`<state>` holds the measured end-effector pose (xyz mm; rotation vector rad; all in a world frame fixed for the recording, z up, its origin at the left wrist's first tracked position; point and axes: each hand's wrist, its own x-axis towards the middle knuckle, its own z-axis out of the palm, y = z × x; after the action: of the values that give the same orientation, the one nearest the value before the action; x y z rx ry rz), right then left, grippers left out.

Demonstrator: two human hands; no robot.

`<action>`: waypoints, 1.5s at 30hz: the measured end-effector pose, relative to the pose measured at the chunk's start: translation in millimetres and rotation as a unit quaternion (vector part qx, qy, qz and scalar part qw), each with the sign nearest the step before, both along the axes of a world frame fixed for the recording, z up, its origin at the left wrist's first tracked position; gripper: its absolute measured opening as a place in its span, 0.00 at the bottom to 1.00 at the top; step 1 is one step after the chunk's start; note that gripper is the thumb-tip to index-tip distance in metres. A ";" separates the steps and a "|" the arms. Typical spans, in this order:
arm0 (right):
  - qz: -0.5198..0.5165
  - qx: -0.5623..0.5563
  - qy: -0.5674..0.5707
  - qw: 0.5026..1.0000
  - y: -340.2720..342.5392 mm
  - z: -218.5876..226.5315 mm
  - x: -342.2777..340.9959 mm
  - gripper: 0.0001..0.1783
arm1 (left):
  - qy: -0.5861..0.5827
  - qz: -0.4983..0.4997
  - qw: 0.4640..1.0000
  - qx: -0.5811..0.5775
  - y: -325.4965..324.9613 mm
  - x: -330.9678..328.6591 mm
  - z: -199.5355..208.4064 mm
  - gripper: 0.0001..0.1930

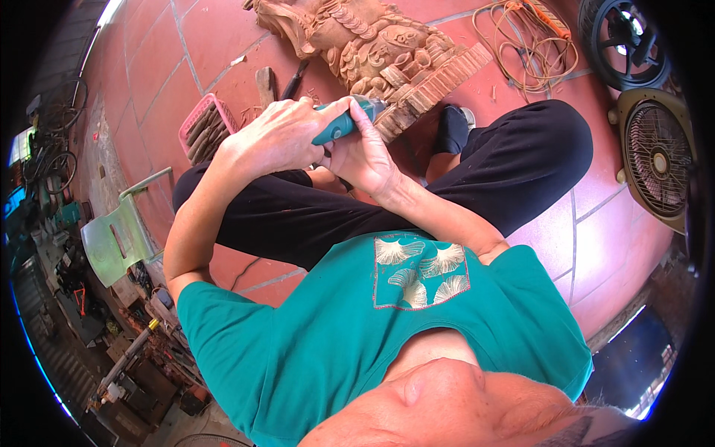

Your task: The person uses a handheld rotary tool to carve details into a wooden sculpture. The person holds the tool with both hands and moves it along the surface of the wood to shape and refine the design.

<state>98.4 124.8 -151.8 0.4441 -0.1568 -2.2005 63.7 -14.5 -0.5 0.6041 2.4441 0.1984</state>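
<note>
Both of my hands are closed around a teal hand-held power tool [334, 130], whose exact kind I cannot make out. My left hand [274, 135] wraps the near end from the left. My right hand [363, 151] grips it from below and right, with the thumb along its side. The tool's clear, greyish front end meets the lower edge of a carved wooden statue [398, 56] lying on the floor; whether it touches is hard to see. Rows of ridges line the statue's base [439, 89].
A pink basket [185, 134] of wooden-handled tools stands left of my knee. A dark-handled tool [295, 80] and a wooden piece [265, 86] lie beside the statue. At right are a coiled orange cord [527, 71], a wheel [633, 41] and a fan [658, 160]. A green chair [115, 246] stands left.
</note>
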 end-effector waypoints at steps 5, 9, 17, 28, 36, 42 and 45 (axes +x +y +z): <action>-0.001 0.016 0.011 1.000 0.0 2.7 2.3 0.25 | -0.012 0.002 1.000 -0.008 -0.2 0.5 1.2 0.40; 0.007 0.026 0.021 0.999 -0.1 4.2 2.3 0.25 | -0.016 0.006 1.000 -0.011 1.4 1.1 2.6 0.40; 0.012 0.056 0.039 0.998 -1.2 9.3 4.9 0.25 | 0.008 -0.009 1.000 -0.008 -6.5 5.9 -7.5 0.40; 0.017 -0.006 0.002 1.000 -1.4 2.6 6.2 0.27 | -0.038 0.019 0.999 -0.032 0.5 3.1 6.5 0.40; 0.020 0.020 0.015 0.999 0.8 9.6 2.6 0.24 | -0.001 0.007 1.000 0.003 -7.2 4.9 -0.8 0.41; 0.014 0.034 0.019 0.999 0.2 12.5 3.3 0.24 | -0.021 0.011 1.000 -0.004 -2.8 1.1 2.0 0.41; 0.011 -0.005 0.006 1.000 0.5 2.2 3.4 0.25 | -0.017 0.008 1.000 -0.014 -4.4 1.9 0.2 0.42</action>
<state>101.7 125.3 -149.6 0.4244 -0.1543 -2.1789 65.6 -18.9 -0.2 0.5644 2.4165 0.1794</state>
